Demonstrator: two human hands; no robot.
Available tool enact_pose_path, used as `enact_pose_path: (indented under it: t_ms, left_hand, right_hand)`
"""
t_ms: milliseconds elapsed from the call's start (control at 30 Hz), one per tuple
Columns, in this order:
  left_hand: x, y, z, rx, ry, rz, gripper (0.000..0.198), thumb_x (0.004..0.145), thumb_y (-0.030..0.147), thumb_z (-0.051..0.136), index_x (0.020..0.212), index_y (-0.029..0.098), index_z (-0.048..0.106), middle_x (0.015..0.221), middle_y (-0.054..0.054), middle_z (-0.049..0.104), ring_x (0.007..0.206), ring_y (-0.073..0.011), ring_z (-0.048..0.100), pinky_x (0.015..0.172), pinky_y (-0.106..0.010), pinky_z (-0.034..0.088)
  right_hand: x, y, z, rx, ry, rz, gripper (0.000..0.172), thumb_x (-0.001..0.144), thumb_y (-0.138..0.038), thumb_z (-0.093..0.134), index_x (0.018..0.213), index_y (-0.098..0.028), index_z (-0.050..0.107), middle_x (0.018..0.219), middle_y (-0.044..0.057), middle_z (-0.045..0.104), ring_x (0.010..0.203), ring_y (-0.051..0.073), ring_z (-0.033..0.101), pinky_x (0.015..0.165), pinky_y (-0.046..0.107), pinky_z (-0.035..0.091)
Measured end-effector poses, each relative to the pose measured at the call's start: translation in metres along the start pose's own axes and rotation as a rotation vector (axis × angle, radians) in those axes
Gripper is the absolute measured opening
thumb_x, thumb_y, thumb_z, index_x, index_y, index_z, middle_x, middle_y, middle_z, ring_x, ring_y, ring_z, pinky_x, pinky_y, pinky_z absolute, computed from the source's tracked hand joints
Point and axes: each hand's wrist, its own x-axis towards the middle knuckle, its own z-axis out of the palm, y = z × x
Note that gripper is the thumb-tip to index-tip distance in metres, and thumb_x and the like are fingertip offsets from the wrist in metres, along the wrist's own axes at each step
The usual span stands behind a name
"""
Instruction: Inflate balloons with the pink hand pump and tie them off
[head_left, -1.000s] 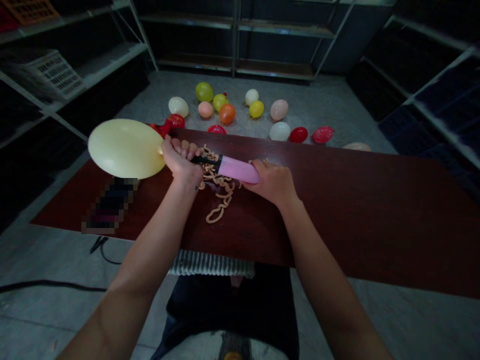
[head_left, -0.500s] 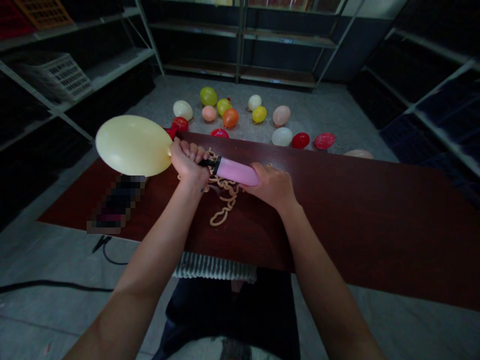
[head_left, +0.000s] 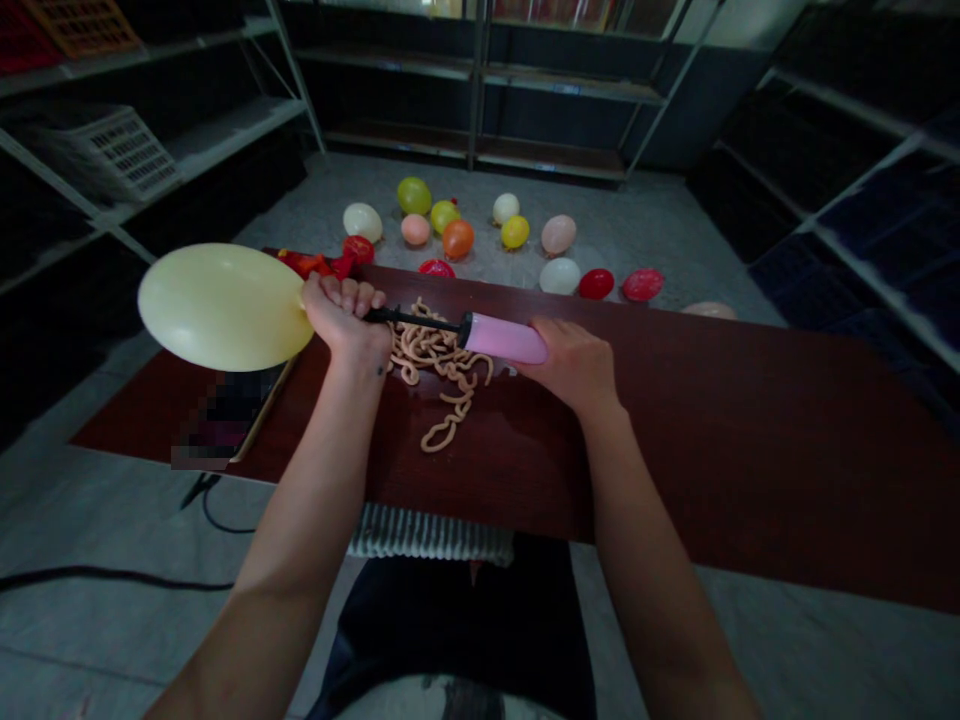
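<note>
My left hand is closed around the neck of a blown-up pale yellow balloon and the tip of a hand pump. My right hand grips the pink barrel of the pump, whose thin black rod is drawn out between the two hands. Both hands hover just above a dark red-brown table. Under the pump lies a heap of limp, peach-coloured uninflated balloons.
A blurred dark object lies on the table's left part. Several inflated balloons of mixed colours sit on the grey floor beyond the table. Metal shelving lines the walls, with a white crate at left. A cable runs along the floor.
The pump has been pulled apart: the pink barrel moved right with my right hand and the black rod now shows. The balloon and my left hand shifted slightly left.
</note>
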Motion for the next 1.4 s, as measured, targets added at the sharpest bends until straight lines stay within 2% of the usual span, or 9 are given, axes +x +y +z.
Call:
enact_pose_path:
  t_ms: [200, 333, 633, 867, 1067, 1267, 1400]
  left_hand:
    - [-0.002, -0.004, -0.003, 0.026, -0.05, 0.037, 0.048, 0.106, 0.025, 0.04, 0.062, 0.019, 0.021, 0.049, 0.007, 0.018, 0.038, -0.0083, 0.017, 0.044, -0.024, 0.024]
    - [-0.014, -0.009, 0.004, 0.008, -0.03, -0.027, 0.049, 0.107, 0.023, 0.035, 0.061, 0.019, 0.018, 0.047, 0.007, 0.016, 0.037, -0.0077, 0.015, 0.043, -0.023, 0.021]
    - [-0.035, -0.025, 0.008, 0.01, -0.091, -0.112, 0.05, 0.106, 0.025, 0.036, 0.061, 0.02, 0.016, 0.045, 0.006, 0.015, 0.036, -0.0084, 0.016, 0.041, -0.025, 0.02]
    - [-0.032, -0.015, 0.011, 0.037, -0.069, -0.097, 0.048, 0.108, 0.028, 0.034, 0.065, 0.02, 0.015, 0.046, 0.007, 0.014, 0.036, -0.0071, 0.015, 0.043, -0.022, 0.022]
    - [-0.026, -0.015, 0.01, 0.043, -0.053, -0.053, 0.047, 0.107, 0.028, 0.037, 0.065, 0.02, 0.017, 0.051, 0.006, 0.014, 0.04, -0.0092, 0.015, 0.045, -0.025, 0.022]
    - [-0.008, -0.009, 0.006, -0.093, -0.081, -0.025, 0.041, 0.11, 0.022, 0.03, 0.071, 0.02, 0.018, 0.055, 0.007, 0.013, 0.043, -0.0085, 0.015, 0.05, -0.026, 0.018]
    - [-0.001, -0.007, 0.005, -0.156, -0.066, -0.023, 0.042, 0.112, 0.024, 0.033, 0.073, 0.02, 0.019, 0.058, 0.006, 0.011, 0.046, -0.0093, 0.013, 0.051, -0.026, 0.016]
  right_hand:
    - [0.0, -0.009, -0.005, 0.003, -0.074, 0.017, 0.04, 0.087, -0.054, 0.064, 0.108, -0.02, 0.065, 0.101, 0.008, 0.075, 0.087, 0.024, 0.068, 0.064, 0.031, 0.036]
    - [0.001, -0.018, -0.008, 0.005, -0.089, 0.018, 0.039, 0.086, -0.053, 0.064, 0.106, -0.019, 0.065, 0.099, 0.009, 0.075, 0.086, 0.024, 0.068, 0.063, 0.031, 0.034]
    - [0.002, -0.041, -0.004, 0.049, -0.103, -0.005, 0.047, 0.085, -0.057, 0.065, 0.109, -0.017, 0.067, 0.101, 0.011, 0.076, 0.087, 0.026, 0.069, 0.065, 0.032, 0.037]
    - [0.006, -0.039, -0.001, 0.081, -0.042, -0.02, 0.05, 0.088, -0.062, 0.059, 0.111, -0.018, 0.067, 0.102, 0.011, 0.076, 0.088, 0.025, 0.069, 0.066, 0.032, 0.039]
    - [0.007, -0.031, -0.002, 0.078, -0.032, -0.02, 0.053, 0.09, -0.064, 0.055, 0.114, -0.018, 0.066, 0.107, 0.012, 0.075, 0.094, 0.026, 0.067, 0.07, 0.032, 0.041]
    - [0.008, -0.011, -0.005, 0.003, 0.001, 0.011, 0.061, 0.09, -0.074, 0.05, 0.114, -0.02, 0.064, 0.108, 0.013, 0.074, 0.097, 0.028, 0.065, 0.075, 0.034, 0.043]
    - [0.007, -0.008, -0.008, -0.014, -0.024, 0.035, 0.062, 0.094, -0.073, 0.041, 0.118, -0.02, 0.062, 0.112, 0.012, 0.072, 0.101, 0.028, 0.064, 0.078, 0.035, 0.044]
